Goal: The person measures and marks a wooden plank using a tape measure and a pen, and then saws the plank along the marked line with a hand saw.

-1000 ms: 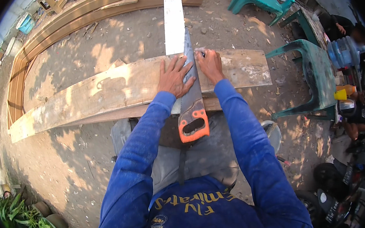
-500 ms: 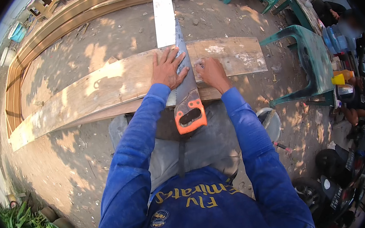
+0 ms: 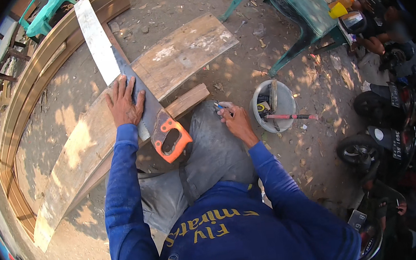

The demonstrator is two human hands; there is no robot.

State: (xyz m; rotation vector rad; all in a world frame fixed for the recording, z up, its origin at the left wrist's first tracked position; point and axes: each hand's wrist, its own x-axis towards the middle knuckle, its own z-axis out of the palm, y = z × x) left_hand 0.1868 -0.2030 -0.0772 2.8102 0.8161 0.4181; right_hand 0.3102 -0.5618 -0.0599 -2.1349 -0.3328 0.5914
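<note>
My left hand [image 3: 126,105] lies flat with spread fingers on the wooden board [image 3: 183,54], against the blade of a handsaw [image 3: 171,141]. The saw rests across the board with its orange handle toward me. A narrow white strip [image 3: 96,40] runs from beneath my left hand toward the far side. Above my knee, my right hand [image 3: 237,122] is closed around a small blue, pencil-like thing [image 3: 218,105], mostly hidden by the fingers. Under the board sits a thicker wooden beam [image 3: 187,101].
Right of my knee stands a whitish bucket [image 3: 291,104] with tools, including a red-handled one [image 3: 292,116]. A green plastic chair [image 3: 302,13] is at the far right. Motorbikes [image 3: 362,150] and other people are along the right side. Long brown frames [image 3: 12,129] lie at the left.
The view has turned to the right, bringing the bucket fully in. My right hand has left the board and moved toward the bucket side. My left hand remains on the board beside the saw.
</note>
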